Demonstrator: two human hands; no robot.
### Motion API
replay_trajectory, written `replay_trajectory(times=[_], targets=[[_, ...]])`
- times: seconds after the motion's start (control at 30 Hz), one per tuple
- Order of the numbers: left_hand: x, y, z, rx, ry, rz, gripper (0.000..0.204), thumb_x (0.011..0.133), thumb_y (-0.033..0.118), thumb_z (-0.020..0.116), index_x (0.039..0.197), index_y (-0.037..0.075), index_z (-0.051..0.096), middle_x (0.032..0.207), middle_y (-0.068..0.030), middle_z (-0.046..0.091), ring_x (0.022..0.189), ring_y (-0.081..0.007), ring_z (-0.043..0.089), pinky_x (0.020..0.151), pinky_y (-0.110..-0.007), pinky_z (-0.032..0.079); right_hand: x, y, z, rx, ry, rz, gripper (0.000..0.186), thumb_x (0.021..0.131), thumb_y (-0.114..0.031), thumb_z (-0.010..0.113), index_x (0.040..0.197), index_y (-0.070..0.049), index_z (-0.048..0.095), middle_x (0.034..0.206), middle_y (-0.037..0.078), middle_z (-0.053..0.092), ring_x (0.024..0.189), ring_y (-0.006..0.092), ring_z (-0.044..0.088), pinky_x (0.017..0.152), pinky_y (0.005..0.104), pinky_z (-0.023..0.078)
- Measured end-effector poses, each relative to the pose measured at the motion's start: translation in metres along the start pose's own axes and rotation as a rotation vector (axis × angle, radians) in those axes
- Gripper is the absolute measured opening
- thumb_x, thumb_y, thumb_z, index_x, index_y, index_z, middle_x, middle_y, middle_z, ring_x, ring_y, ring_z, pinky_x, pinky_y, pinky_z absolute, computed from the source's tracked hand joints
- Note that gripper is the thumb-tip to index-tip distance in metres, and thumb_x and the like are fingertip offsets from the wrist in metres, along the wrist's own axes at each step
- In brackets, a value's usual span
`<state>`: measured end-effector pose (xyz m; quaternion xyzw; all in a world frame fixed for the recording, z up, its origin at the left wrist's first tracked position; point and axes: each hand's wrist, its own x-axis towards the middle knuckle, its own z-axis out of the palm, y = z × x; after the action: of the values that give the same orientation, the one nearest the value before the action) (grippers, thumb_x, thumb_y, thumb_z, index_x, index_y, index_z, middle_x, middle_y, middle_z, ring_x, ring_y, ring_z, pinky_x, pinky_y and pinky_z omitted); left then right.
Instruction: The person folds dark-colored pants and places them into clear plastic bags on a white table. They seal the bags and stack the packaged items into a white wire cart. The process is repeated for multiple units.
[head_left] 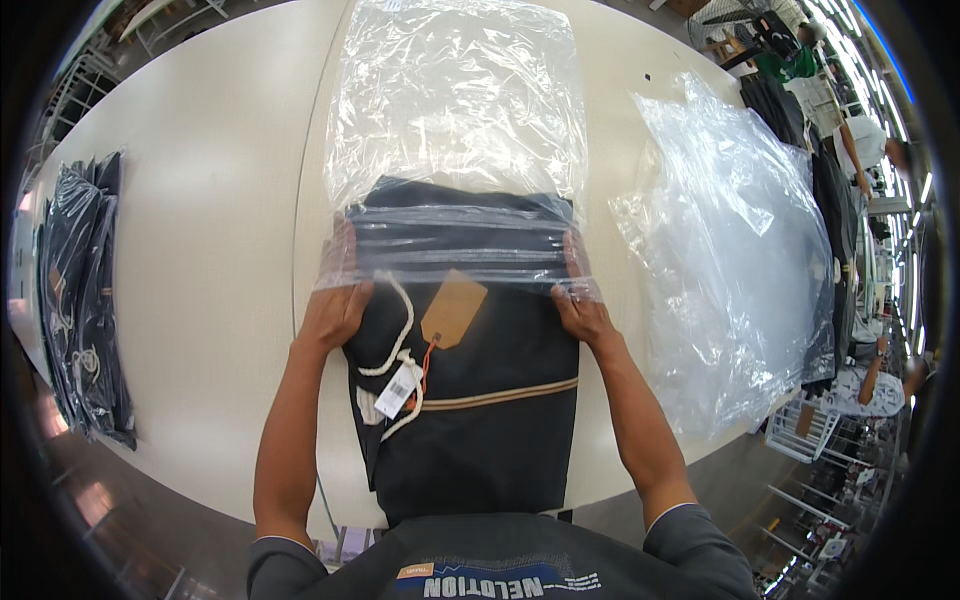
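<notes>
A folded black garment [480, 450] lies on the table in front of me, its far end inside a clear plastic bag [455, 100]. My left hand [336, 310] grips the garment's left edge, fingers under the bag's film and thumb on the cloth. Opposite it, my right hand [582, 308] holds the right edge the same way. The bag's mouth lies bunched in creases across the cloth between both hands. On the garment lie a brown paper tag [455, 308], a small white label [398, 392], a cream drawstring [408, 315] and tan striping [500, 399].
A pile of clear plastic bags [730, 260] covers the table's right side, with dark garments [828, 230] beyond it. Bagged dark garments [85, 290] are stacked at the left edge. Other people [865, 145] work at the far right, near a white wire basket [803, 428].
</notes>
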<state>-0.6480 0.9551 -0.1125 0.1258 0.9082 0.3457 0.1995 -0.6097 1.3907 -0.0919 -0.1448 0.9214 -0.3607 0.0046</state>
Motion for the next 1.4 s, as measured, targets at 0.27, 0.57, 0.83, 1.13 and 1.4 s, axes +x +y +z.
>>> replay_trajectory(times=[0.27,0.57,0.83,1.13,1.4], targets=[[-0.164,0.036,0.074,-0.114,0.195,0.091,0.089,0.101,0.058,0.04,0.159,-0.002,0.009,0.166,-0.0267,0.008,0.153,-0.0441,0.009,0.123,-0.047,0.013,-0.148,-0.068,0.015,0.087,-0.013,0.082,0.065,0.096,-0.015,0.053,0.154,0.003,0.031,0.158,0.027,0.031,0.147,0.0462,0.028,0.121,0.0462,0.024],[-0.282,0.087,0.119,-0.269,0.275,0.043,0.092,0.101,0.055,0.043,0.158,-0.006,0.004,0.165,-0.0295,0.006,0.152,-0.0465,0.008,0.123,-0.048,0.011,-0.27,-0.14,0.038,-0.022,0.077,0.223,0.068,0.091,-0.011,0.047,0.154,0.005,0.029,0.16,0.028,0.027,0.15,0.0446,0.022,0.123,0.0492,0.017],[-0.329,0.072,0.147,-0.069,0.459,-0.019,0.064,0.092,0.016,0.062,0.146,-0.006,0.035,0.149,-0.0265,0.04,0.137,-0.0454,0.038,0.112,-0.046,0.033,-0.301,-0.169,0.055,-0.116,0.096,0.369,0.053,0.098,-0.013,0.058,0.147,0.003,0.044,0.155,0.026,0.037,0.144,0.043,0.034,0.117,0.0465,0.032],[-0.296,0.063,0.115,0.186,0.715,-0.07,0.049,0.079,-0.002,0.07,0.126,0.006,0.058,0.119,-0.0155,0.06,0.111,-0.035,0.056,0.095,-0.043,0.044,-0.323,-0.135,0.074,0.027,0.687,0.782,0.037,0.085,-0.008,0.071,0.117,0.003,0.054,0.102,0.018,0.059,0.083,0.0298,0.062,0.077,0.0387,0.051],[-0.268,0.047,0.128,0.186,0.865,-0.066,0.009,0.088,0.011,0.067,0.096,0.008,0.07,0.092,-0.0074,0.065,0.093,-0.0292,0.06,0.082,-0.042,0.043,-0.298,-0.113,0.054,-0.026,0.515,0.613,0.02,0.089,-0.012,0.064,0.101,0.003,0.068,0.093,0.021,0.07,0.085,0.0348,0.068,0.077,0.0406,0.052]])
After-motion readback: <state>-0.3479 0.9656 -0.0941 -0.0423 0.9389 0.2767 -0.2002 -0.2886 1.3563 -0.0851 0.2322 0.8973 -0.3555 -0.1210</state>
